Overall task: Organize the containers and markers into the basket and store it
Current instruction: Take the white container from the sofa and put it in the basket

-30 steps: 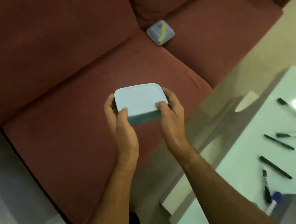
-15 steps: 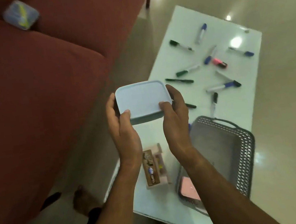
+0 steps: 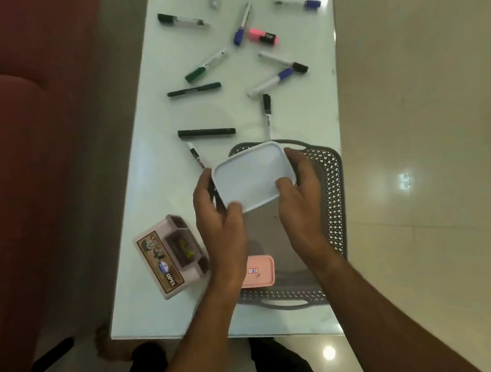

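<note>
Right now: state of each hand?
Left hand: grips the white-lidded container, thumb on lid.
Right hand: grips the same container's other side.

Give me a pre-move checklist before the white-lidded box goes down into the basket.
1. Grip: left hand and right hand both hold the box, thumbs on the lid: ok.
2. Box over the basket: ok, it sits above the far end.
3. Landing spot free: ok, the grey floor below the box looks bare; the pink box lies at the near end.
4. Lid sealed: cannot tell.
5. Basket steady on the table: ok, it lies flat, though its near handle is close to the edge.
6. Markers packed: not ok, all lie loose on the table, such as the pink highlighter.
</note>
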Demonstrator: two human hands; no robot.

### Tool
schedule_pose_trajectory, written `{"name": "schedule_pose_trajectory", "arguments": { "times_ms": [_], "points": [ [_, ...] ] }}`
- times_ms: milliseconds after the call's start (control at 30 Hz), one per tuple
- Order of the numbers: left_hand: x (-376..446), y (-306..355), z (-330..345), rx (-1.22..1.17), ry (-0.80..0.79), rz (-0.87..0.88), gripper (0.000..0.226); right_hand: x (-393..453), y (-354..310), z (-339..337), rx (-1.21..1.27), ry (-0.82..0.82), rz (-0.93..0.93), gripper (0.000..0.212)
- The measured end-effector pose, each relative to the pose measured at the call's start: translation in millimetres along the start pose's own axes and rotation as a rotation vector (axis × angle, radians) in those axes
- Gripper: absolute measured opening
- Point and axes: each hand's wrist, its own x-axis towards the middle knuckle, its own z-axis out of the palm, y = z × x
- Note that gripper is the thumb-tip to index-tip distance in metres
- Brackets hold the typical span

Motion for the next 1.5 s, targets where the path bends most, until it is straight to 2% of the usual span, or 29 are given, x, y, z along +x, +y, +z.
{"name": "schedule_pose_trajectory", "arguments": {
  "times_ms": [200,433,667,1100,1233,1333,1500],
  "points": [
    [-24,-41,12,0.189,0.019,-0.010,0.067,24,44,-16,-0.179,-0.112,-0.034,0.057],
    [-32,-64,15,0.465,0.048,-0.116,0.061,40,74,-1,-0.398,-0.300,-0.087,0.057],
    [-34,-60,16,0.716,0.058,-0.124,0.052,39,84,5,-0.480,-0.327,-0.106,0.058],
    [-31,-61,3,0.667,-0.001,-0.185,0.058,32,79,13,-0.581,-0.349,-0.174,0.058],
    [-30,-54,-5,0.612,-0.032,-0.222,0.048,28,77,14,-0.604,-0.322,-0.182,0.063],
    [-23,-46,-19,0.558,-0.033,-0.219,0.041,22,72,22,-0.664,-0.267,-0.253,0.066],
    [6,-22,-51,0.552,0.026,-0.160,0.050,16,51,65,-0.771,-0.239,-0.441,0.062]
  ]
}}
